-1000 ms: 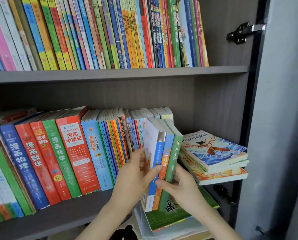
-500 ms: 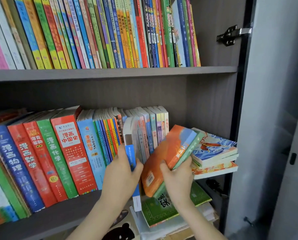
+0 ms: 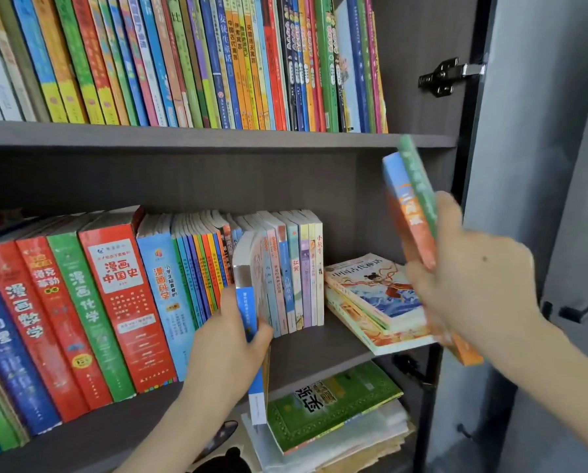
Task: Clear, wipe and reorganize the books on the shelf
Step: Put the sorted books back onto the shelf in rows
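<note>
What a moment, both hands busy! Your left hand (image 3: 231, 339) was wrapped round the blue-spined book (image 3: 246, 302), thumb across the spine and fingers tucked on the far side, well to the left of the flat stack of picture books (image 3: 371, 298). That book stood tilted at the front of the upright row (image 3: 285, 268). Its top leaned in among the pale paperbacks, and its foot hung down past the front edge of the middle shelf (image 3: 319, 349) that carried the stack.

Over to your right hand (image 3: 473, 281): it was up high, just above the stack's right end. Its fingers were curled tight on a pair of thin books (image 3: 415, 233), one orange-spined with a blue top, one green-spined. They were pressed side by side, spines toward you, both blurred. An orange corner poked out under the hand, just right of the stack.

The stack itself lay flat, its top cover showing a figure over blue waves, its near corner jutting over the shelf edge. A gap of shelf lay between the stack and the row to its left. Further left of the stack stood the thick red, green and blue volumes (image 3: 122, 302). Below the stack a green-covered book (image 3: 333, 404) lay flat on a pile of papers (image 3: 354, 442). Above the stack ran the upper shelf (image 3: 217, 139), packed with thin spines, and a black door hinge (image 3: 446, 76) sat up and to the right.
</note>
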`<act>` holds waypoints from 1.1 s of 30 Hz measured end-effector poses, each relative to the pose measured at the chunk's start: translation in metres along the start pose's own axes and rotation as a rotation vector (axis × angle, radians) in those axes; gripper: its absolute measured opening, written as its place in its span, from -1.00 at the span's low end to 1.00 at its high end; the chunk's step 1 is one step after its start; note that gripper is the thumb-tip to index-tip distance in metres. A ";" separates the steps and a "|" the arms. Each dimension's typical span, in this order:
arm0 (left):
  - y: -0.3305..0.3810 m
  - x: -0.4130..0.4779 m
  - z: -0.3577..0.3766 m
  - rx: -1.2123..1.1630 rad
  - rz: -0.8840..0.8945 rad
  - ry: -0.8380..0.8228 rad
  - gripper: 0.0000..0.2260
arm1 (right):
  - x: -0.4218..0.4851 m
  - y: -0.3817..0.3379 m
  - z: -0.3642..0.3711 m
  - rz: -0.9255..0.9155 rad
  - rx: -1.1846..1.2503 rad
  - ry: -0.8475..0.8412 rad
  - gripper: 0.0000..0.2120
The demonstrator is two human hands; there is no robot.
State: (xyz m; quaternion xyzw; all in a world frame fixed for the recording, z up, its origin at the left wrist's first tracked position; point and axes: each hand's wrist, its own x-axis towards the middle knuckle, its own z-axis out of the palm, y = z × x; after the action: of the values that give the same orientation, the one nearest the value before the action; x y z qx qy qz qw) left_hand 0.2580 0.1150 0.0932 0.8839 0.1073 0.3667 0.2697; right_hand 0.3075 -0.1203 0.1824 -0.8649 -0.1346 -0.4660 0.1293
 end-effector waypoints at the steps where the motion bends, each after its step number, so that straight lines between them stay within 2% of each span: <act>1: 0.000 0.001 0.001 -0.007 0.006 0.001 -0.63 | 0.007 0.000 0.009 -0.084 -0.102 -0.017 -0.36; 2: 0.000 0.001 0.002 -0.013 0.013 0.004 -0.63 | 0.013 0.000 0.019 -0.151 -0.215 -0.068 -0.35; 4: 0.001 0.002 0.004 -0.011 0.025 0.010 -0.60 | 0.025 -0.006 0.043 -0.220 -0.479 -0.312 -0.34; 6: 0.000 0.003 0.006 -0.002 0.025 0.011 -0.57 | 0.032 -0.006 0.084 -0.259 -0.621 -0.417 -0.43; 9: 0.002 0.003 0.007 -0.007 0.026 0.001 -0.54 | 0.034 -0.015 0.125 -0.370 -0.728 -0.583 -0.66; 12: 0.010 0.006 0.012 -0.010 0.041 -0.022 -0.55 | 0.039 -0.014 0.134 -0.495 -0.706 -0.677 -0.72; 15: 0.020 0.007 0.019 -0.024 0.044 -0.064 -0.53 | 0.044 -0.008 0.103 -0.438 -0.473 -0.654 -0.66; 17: 0.026 0.008 0.024 -0.052 0.038 -0.097 -0.51 | 0.021 -0.002 0.084 -0.363 -0.086 -0.650 -0.57; 19: 0.034 0.013 0.029 -0.079 0.038 -0.128 -0.49 | -0.021 -0.012 0.065 -0.326 0.322 -0.783 -0.37; 21: 0.043 0.017 0.036 -0.062 0.021 -0.172 -0.45 | -0.055 -0.029 0.074 -0.266 0.569 -0.903 -0.22; 22: 0.049 0.017 0.039 -0.045 0.018 -0.199 -0.43 | -0.066 -0.037 0.087 -0.213 0.643 -0.892 -0.27; 26: 0.067 0.016 0.031 -0.031 0.083 -0.395 -0.45 | -0.085 -0.065 0.132 0.173 0.810 -0.647 -0.73; 28: 0.068 0.030 0.018 -0.048 0.132 -0.383 -0.51 | -0.088 -0.065 0.135 0.318 0.977 -0.515 -0.92; 30: 0.061 0.057 0.008 0.043 0.269 -0.173 -0.65 | -0.087 -0.055 0.127 0.393 1.015 -0.443 -0.68; 31: 0.055 0.074 0.005 0.117 0.329 -0.091 -0.71 | -0.088 -0.049 0.124 0.392 1.018 -0.431 -0.66; 33: 0.043 0.107 0.006 0.264 0.386 -0.084 -0.74 | -0.088 -0.037 0.116 0.357 1.021 -0.395 -0.78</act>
State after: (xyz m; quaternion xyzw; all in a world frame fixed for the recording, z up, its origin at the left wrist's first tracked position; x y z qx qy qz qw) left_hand 0.3371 0.1186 0.1765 0.9301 -0.0283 0.3571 0.0809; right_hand 0.3373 -0.0549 0.0501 -0.7729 -0.2158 -0.1427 0.5794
